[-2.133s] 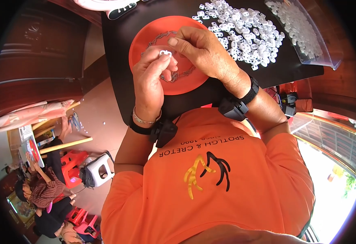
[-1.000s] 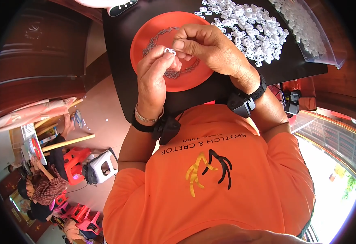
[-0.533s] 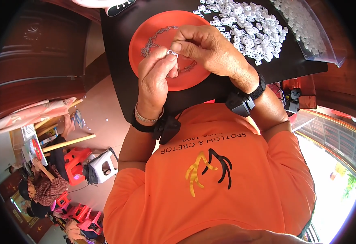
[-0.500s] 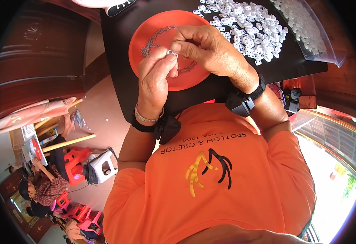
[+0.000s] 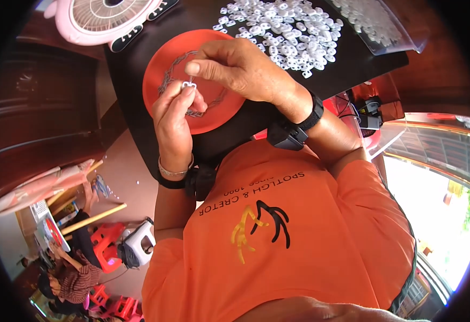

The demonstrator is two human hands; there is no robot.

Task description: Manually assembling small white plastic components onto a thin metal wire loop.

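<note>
A small glossy white plastic piece with two round holes (image 5: 188, 85) is being held up over the plate, pinched between the thumb and curled index finger of the left hand (image 5: 175, 119). No real gap there, the fingertips are closed right on it, and the other fingers are tucked in loosely. What looks like a thin grey metal screw (image 5: 191, 78) is gripped by the right hand (image 5: 245, 70), thumb and finger pressed together just above the white bit, rest of the fingers bent. It's pointed down at the piece, but whether it's actually gone into a hole can't be told from this angle.

Underneath, a round orange-red plastic plate (image 5: 178, 43) is partly covered by both hands, with a loose ring of grey metal screws (image 5: 166, 79) scattered around inside it. It's all set on a black tabletop (image 5: 125, 80). Off to the right of the plate, a big messy heap of white two-holed plastic pieces (image 5: 294, 40) is spread out, and beyond that a clear plastic bin (image 5: 398, 44) is pretty well loaded with more pale pieces. A pink fan with a round white grille (image 5: 63, 27) is parked at the upper left.
</note>
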